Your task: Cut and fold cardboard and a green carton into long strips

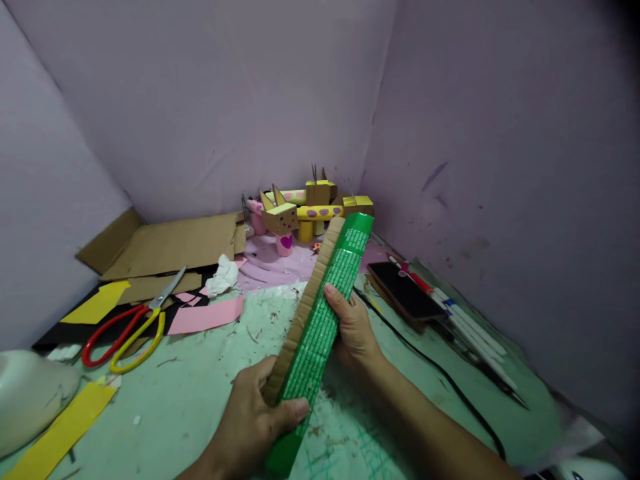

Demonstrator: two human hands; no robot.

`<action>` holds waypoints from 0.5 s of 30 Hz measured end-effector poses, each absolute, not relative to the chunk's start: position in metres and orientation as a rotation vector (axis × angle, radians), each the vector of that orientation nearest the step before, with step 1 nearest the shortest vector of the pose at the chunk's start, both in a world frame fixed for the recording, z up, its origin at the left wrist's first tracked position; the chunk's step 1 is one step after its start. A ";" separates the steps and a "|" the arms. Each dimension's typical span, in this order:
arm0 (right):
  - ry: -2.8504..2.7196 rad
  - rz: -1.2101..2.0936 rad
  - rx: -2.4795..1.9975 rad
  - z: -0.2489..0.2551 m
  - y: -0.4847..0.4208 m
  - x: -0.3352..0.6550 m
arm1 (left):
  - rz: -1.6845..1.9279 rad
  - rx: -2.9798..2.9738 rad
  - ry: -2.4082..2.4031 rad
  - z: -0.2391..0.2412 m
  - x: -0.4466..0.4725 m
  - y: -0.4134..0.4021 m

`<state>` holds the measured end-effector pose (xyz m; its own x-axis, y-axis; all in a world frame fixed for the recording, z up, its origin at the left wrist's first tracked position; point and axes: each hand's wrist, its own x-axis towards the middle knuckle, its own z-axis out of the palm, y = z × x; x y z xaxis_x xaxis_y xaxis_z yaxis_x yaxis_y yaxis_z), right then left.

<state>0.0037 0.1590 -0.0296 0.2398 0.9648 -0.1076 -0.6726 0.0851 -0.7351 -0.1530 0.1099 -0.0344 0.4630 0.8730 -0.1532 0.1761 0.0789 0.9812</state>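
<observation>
A long folded cardboard strip (320,327), printed green with white text on one face and bare brown on the other, is tilted up over the table. Around its lower end my left hand (257,407) is closed, thumb on the green face. Higher up, my right hand (353,327) grips its right edge, thumb on the print and the other fingers hidden behind. Beyond the strip's upper end stand cardboard animal figures, among them a pink one with a cat-like box head (281,219) and a yellow spotted one (320,213).
Red-and-yellow scissors (143,323) lie at left near pink paper (206,316), yellow paper (65,430), crumpled tissue (223,275) and a cardboard sheet (175,247). At right are a phone (406,290), white pens (475,333) and a black cable (440,370). Walls enclose the table.
</observation>
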 end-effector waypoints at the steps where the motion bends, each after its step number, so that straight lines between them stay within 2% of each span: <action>1: -0.452 1.288 -0.774 -0.031 0.161 0.005 | 0.668 1.458 1.009 -0.035 -0.154 0.111; 3: -0.418 1.268 -0.776 -0.034 0.165 0.007 | 0.723 1.578 1.106 -0.036 -0.158 0.112; 6: -0.364 1.207 -0.786 -0.039 0.171 0.009 | 1.070 2.007 1.309 -0.033 -0.162 0.111; 9: -0.365 1.130 -0.784 -0.041 0.174 0.008 | 1.311 2.521 1.174 -0.027 -0.159 0.107; 15: -0.427 1.067 -0.781 -0.042 0.166 0.003 | 1.089 2.763 1.131 -0.021 -0.139 0.107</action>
